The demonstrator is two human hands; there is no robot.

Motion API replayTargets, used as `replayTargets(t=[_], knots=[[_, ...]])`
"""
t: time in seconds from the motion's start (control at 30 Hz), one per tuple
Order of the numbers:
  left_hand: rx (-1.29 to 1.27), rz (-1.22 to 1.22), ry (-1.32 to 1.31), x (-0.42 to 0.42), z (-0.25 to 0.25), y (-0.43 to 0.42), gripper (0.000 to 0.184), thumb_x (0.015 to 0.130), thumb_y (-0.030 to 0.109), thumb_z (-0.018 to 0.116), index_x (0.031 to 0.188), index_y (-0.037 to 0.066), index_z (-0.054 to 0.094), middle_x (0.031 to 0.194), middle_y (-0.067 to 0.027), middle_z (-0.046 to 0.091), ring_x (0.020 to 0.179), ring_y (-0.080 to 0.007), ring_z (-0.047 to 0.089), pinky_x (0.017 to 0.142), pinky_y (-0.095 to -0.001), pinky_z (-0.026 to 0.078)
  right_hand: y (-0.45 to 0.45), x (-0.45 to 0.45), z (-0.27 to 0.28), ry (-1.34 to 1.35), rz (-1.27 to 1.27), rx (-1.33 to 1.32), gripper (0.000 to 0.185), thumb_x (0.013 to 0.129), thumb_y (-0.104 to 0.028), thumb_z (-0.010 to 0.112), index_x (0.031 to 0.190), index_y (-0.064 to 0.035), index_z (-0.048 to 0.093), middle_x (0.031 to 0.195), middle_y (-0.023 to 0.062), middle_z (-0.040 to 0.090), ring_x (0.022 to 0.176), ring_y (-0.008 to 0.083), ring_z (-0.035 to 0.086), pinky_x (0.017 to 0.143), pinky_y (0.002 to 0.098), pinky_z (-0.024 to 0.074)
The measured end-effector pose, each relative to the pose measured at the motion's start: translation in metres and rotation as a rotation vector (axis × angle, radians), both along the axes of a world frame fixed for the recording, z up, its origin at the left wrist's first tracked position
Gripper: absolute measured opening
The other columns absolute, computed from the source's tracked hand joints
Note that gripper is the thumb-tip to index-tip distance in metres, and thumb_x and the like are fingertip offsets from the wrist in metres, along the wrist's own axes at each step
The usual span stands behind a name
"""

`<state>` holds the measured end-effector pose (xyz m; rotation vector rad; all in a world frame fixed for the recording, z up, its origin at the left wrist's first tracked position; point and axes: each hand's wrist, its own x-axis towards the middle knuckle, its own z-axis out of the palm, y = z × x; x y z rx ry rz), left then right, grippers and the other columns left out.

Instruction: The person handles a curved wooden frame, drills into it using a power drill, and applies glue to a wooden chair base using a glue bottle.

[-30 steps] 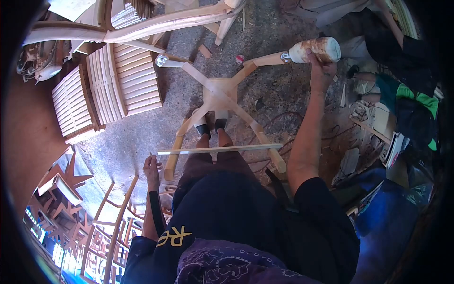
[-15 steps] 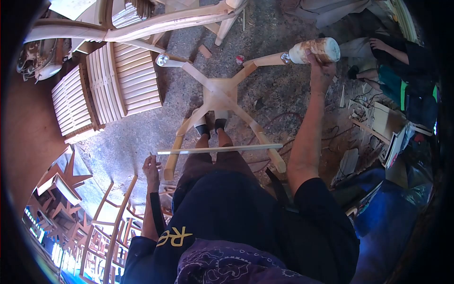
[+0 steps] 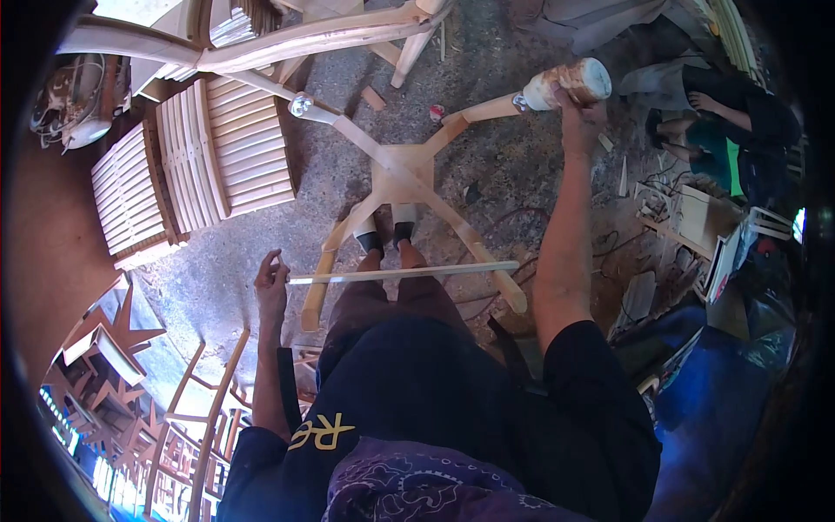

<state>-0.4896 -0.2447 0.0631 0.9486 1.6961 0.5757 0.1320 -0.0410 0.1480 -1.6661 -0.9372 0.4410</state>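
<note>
My right hand [image 3: 581,117] grips a white bottle [image 3: 570,84] with brown stains, its nozzle at the upper right end of an X-shaped wooden frame [image 3: 404,172]. Glossy clear blobs show on that end and on the frame's upper left end. A thin wooden strip [image 3: 417,272] lies across the two lower legs of the frame. By the strip's left end is my left hand [image 3: 272,277], fingers pinched on something small that I cannot make out.
Stacked slatted wood pieces [image 3: 248,143] are at the left, under a curved wooden frame [image 3: 322,43]. Chair frames [image 3: 209,409] stand at the lower left. A co-worker [image 3: 739,130] is at the right, near a box [image 3: 704,217] and cables.
My left hand has moved slightly left and up from the strip's end. The bottle and my right hand have shifted a little left and up. The co-worker's arm has come into view.
</note>
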Motion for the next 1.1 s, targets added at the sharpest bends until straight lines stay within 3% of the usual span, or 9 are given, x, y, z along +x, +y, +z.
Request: replayTargets(t=[0.23, 0.37, 0.47, 0.53, 0.6, 0.77, 0.87, 1.03, 1.1], knots=[[0.089, 0.035, -0.119, 0.066, 0.042, 0.040, 0.034, 0.096, 0.007, 0.065, 0.130, 0.006, 0.061, 0.091, -0.0058, 0.071, 0.079, -0.0090, 0.063, 0.071, -0.0251, 0.050, 0.001, 0.013, -0.007, 0.022, 0.040, -0.011, 0.051, 0.077, -0.013, 0.088, 0.119, 0.0006, 0.063, 0.118, 0.0097, 0.069, 0.106, 0.0204, 0.067, 0.094, 0.0353, 0.0524], [0.113, 0.046, -0.173, 0.143, 0.061, 0.081, 0.031, 0.094, 0.010, 0.070, 0.123, 0.001, 0.065, 0.096, -0.0106, 0.073, 0.090, -0.0141, 0.069, 0.079, -0.0279, 0.056, -0.005, 0.022, -0.026, 0.127, 0.089, 0.114, 0.046, 0.077, -0.008, 0.087, 0.117, 0.0010, 0.064, 0.114, 0.0094, 0.070, 0.102, 0.0191, 0.068, 0.091, 0.0347, 0.0540], [0.217, -0.136, -0.173, 0.216, 0.063, 0.125, 0.028, 0.094, 0.011, 0.071, 0.117, -0.004, 0.069, 0.104, -0.0118, 0.072, 0.091, -0.0139, 0.069, 0.084, -0.0279, 0.056, -0.013, 0.033, -0.027, 0.167, 0.060, 0.122, 0.045, 0.078, -0.006, 0.086, 0.116, 0.0011, 0.065, 0.113, 0.0090, 0.070, 0.100, 0.0186, 0.068, 0.091, 0.0346, 0.0546], [0.377, -0.275, -0.142, 0.270, 0.067, 0.157, 0.021, 0.092, 0.013, 0.074, 0.106, -0.003, 0.073, 0.099, -0.0089, 0.074, 0.093, -0.0135, 0.071, 0.084, -0.0268, 0.057, -0.021, 0.036, -0.027, 0.225, 0.021, 0.150, 0.045, 0.078, -0.007, 0.086, 0.117, 0.0007, 0.064, 0.113, 0.0087, 0.070, 0.101, 0.0184, 0.068, 0.091, 0.0350, 0.0546], [0.418, -0.342, -0.160, 0.323, 0.092, 0.187, 0.023, 0.093, 0.013, 0.074, 0.107, -0.005, 0.073, 0.100, -0.0086, 0.073, 0.091, -0.0123, 0.069, 0.082, -0.0253, 0.056, -0.028, 0.042, -0.028, 0.316, 0.026, 0.179, 0.046, 0.078, -0.008, 0.086, 0.117, 0.0010, 0.064, 0.114, 0.0084, 0.069, 0.101, 0.0185, 0.067, 0.091, 0.0354, 0.0557], [0.470, -0.400, -0.184, 0.412, 0.077, 0.243, 0.021, 0.092, 0.014, 0.074, 0.106, -0.001, 0.075, 0.093, -0.0079, 0.077, 0.082, -0.0088, 0.070, 0.076, -0.0234, 0.056, -0.038, 0.052, -0.036, 0.446, 0.044, 0.173, 0.047, 0.079, -0.011, 0.086, 0.118, 0.0000, 0.063, 0.117, 0.0086, 0.066, 0.105, 0.0207, 0.066, 0.089, 0.0372, 0.0590], [0.500, -0.416, -0.190, 0.443, 0.066, 0.258, 0.019, 0.088, 0.014, 0.077, 0.101, 0.001, 0.077, 0.081, -0.0067, 0.076, 0.073, -0.0079, 0.069, 0.068, -0.0247, 0.056, -0.039, 0.070, -0.044, 0.486, 0.021, 0.173, 0.054, 0.080, -0.011, 0.085, 0.125, -0.0012, 0.057, 0.121, 0.0088, 0.063, 0.110, 0.0223, 0.065, 0.090, 0.0396, 0.0601], [0.574, -0.558, -0.087, 0.473, 0.038, 0.267, 0.017, 0.085, 0.015, 0.077, 0.099, 0.005, 0.078, 0.089, -0.0099, 0.076, 0.078, -0.0154, 0.072, 0.073, -0.0285, 0.057, -0.047, 0.086, -0.034, 0.780, -0.128, 0.298, 0.066, 0.080, -0.006, 0.083, 0.137, -0.0064, 0.049, 0.130, 0.0101, 0.059, 0.117, 0.0263, 0.061, 0.098, 0.0465, 0.0554], [0.606, -0.593, -0.035, 0.483, 0.033, 0.267, 0.018, 0.084, 0.016, 0.077, 0.099, 0.006, 0.078, 0.091, -0.0117, 0.076, 0.081, -0.0199, 0.074, 0.075, -0.0310, 0.058, -0.059, 0.090, -0.037, 0.861, -0.148, 0.341, 0.063, 0.083, -0.003, 0.080, 0.136, -0.0093, 0.048, 0.132, 0.0093, 0.058, 0.121, 0.0267, 0.060, 0.098, 0.0505, 0.0558]])
